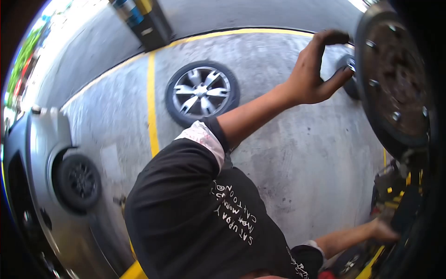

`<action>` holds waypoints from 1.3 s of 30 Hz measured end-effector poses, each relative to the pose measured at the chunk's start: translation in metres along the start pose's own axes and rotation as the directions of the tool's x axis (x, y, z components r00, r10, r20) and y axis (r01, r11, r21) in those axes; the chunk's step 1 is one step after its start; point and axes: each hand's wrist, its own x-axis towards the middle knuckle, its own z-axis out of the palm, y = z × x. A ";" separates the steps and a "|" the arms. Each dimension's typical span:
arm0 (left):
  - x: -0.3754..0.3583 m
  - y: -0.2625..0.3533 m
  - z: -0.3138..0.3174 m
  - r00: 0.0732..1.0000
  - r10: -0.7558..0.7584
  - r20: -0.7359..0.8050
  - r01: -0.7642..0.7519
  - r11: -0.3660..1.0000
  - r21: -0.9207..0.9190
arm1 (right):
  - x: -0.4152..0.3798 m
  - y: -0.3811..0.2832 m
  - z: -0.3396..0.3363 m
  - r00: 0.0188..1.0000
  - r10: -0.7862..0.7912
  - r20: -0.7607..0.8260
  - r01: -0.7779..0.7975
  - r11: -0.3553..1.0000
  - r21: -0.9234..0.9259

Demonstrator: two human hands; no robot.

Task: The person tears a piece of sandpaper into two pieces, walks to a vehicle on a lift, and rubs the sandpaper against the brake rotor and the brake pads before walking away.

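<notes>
At the upper right, my left hand [317, 69] reaches toward a rusty brake drum [395, 69] with several shiny studs around its face. Its thumb and fingers are spread in a wide C beside the drum's dark edge, the fingertips blackened. A small bright metal glint shows at the thumb tip, over a wheel [351, 88] partly hidden behind. Low on the right, my right hand [383, 232] is smeared by motion, its fingers indistinct against dark equipment [406, 214] below the drum.
A tyre on a silver alloy rim [202, 92] lies on the grey floor [306, 153]. Yellow lines mark the floor, and a dark post [147, 30] stands at its far edge. On the left is a parked grey vehicle [44, 130]. Yellow-and-black equipment [395, 190] is at the right.
</notes>
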 end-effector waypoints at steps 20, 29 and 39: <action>-0.178 0.181 -0.557 -0.375 -0.889 0.261 0.266 0.167 0.949 | -0.561 -0.468 -0.033 -0.753 0.388 0.532 -0.351 0.448 -0.822; -0.120 0.127 -0.774 -0.263 -0.957 0.121 0.324 0.030 0.946 | -0.636 -0.634 0.073 -0.814 0.326 0.481 -0.240 0.566 -0.789; 0.035 0.007 -1.096 0.024 -0.910 -0.414 0.678 -0.290 0.676 | -0.703 -0.841 0.359 -0.766 0.215 0.606 -0.210 0.808 -0.551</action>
